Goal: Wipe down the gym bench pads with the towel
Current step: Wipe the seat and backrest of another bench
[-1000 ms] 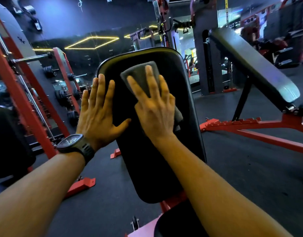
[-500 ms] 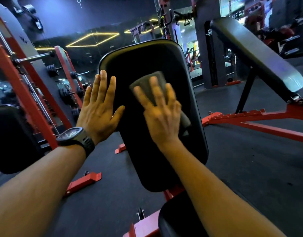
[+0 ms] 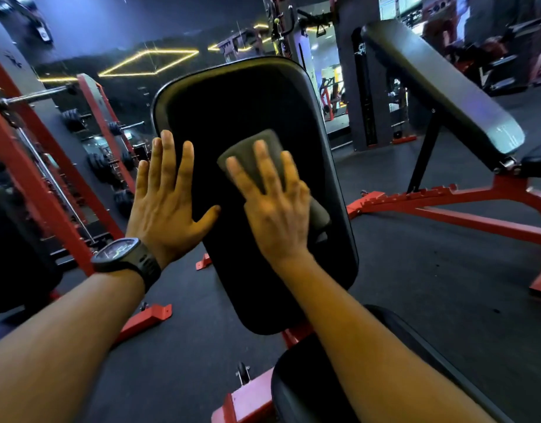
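Observation:
An inclined black back pad [image 3: 232, 111] of a red-framed bench stands in front of me. My right hand [image 3: 275, 206] lies flat, fingers spread, pressing a grey folded towel [image 3: 250, 154] against the middle of the pad; part of the towel shows beyond the fingertips and at the right of the palm. My left hand [image 3: 165, 199], with a black watch on the wrist, rests open and flat on the pad's left edge, holding nothing. The black seat pad [image 3: 296, 380] is below, partly hidden by my right forearm.
A second inclined bench [image 3: 440, 87] on a red frame [image 3: 446, 203] stands to the right. A red rack with a barbell and weight plates [image 3: 77, 141] is on the left. Dark rubber floor [image 3: 430, 285] surrounds the bench. Mirrors and machines fill the background.
My right hand has slid the towel down the back pad from near the top toward its middle. My left hand has stayed on the pad's left edge.

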A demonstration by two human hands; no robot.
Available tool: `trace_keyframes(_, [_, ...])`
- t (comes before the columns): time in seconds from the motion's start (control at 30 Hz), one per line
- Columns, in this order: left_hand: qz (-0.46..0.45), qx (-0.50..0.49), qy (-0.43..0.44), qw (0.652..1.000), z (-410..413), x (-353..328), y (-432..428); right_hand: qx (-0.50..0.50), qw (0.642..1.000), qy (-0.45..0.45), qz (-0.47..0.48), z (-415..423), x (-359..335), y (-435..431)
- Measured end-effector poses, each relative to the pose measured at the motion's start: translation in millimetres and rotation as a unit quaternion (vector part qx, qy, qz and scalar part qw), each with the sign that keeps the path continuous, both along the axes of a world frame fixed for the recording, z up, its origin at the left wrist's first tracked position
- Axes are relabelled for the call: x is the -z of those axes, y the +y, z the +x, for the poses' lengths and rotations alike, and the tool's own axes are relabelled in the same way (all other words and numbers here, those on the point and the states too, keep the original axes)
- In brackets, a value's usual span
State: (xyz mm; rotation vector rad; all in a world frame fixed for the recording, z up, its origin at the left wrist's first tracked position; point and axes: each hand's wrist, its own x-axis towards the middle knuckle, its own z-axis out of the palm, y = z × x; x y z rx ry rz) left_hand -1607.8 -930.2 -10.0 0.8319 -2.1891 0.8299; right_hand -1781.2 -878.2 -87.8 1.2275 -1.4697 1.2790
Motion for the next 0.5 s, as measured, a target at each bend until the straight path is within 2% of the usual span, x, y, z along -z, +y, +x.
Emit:
trace_keyframes(0.07, [0.003, -0.002, 0.002, 1.0, -1.5, 2.0, 2.2, 0.025, 0.993, -0.112, -0.012, -15.2, 6.4, -1.2])
trace_keyframes(0.13, [0.009, -0.01, -0.004, 1.0, -2.7, 5.5, 5.9, 0.055, 0.96, -0.273, -0.029, -6.6, 28.0, 0.3])
trace_keyframes(0.2, [0.012, -0.017, -0.007, 1.0, -3.4, 10.4, 8.5, 0.071, 0.931, -0.357, -0.025, 22.5, 53.9, 4.8])
trace_keyframes(0.23, [0.012, -0.018, -0.008, 1.0, -3.6, 12.8, 9.2, 0.063, 0.937, -0.344, -0.021, 39.4, 63.8, 8.3])
trace_keyframes(0.27, [0.012, -0.017, -0.007, 1.0, -3.9, 13.7, 9.0, 0.044, 0.954, -0.295, -0.016, 53.0, 67.9, 12.2])
trace_keyframes(0.33, [0.013, -0.016, -0.003, 1.0, -4.8, 15.3, 7.9, -0.005, 0.991, -0.135, 0.002, 53.1, 54.3, 14.9])
trace_keyframes(0.4, [0.009, -0.007, 0.009, 1.0, -7.4, 17.5, 6.0, -0.027, 1.0, -0.008, 0.005, 16.5, 10.7, 8.0])
trace_keyframes(0.43, [0.009, -0.002, 0.016, 1.0, -7.4, 18.4, 5.6, -0.017, 1.0, 0.013, 0.001, -5.7, -13.4, 3.1])
trace_keyframes(0.5, [0.015, 0.014, 0.022, 1.0, -7.9, 18.6, 4.8, 0.018, 0.999, -0.027, 0.01, -40.5, -48.6, -1.1])
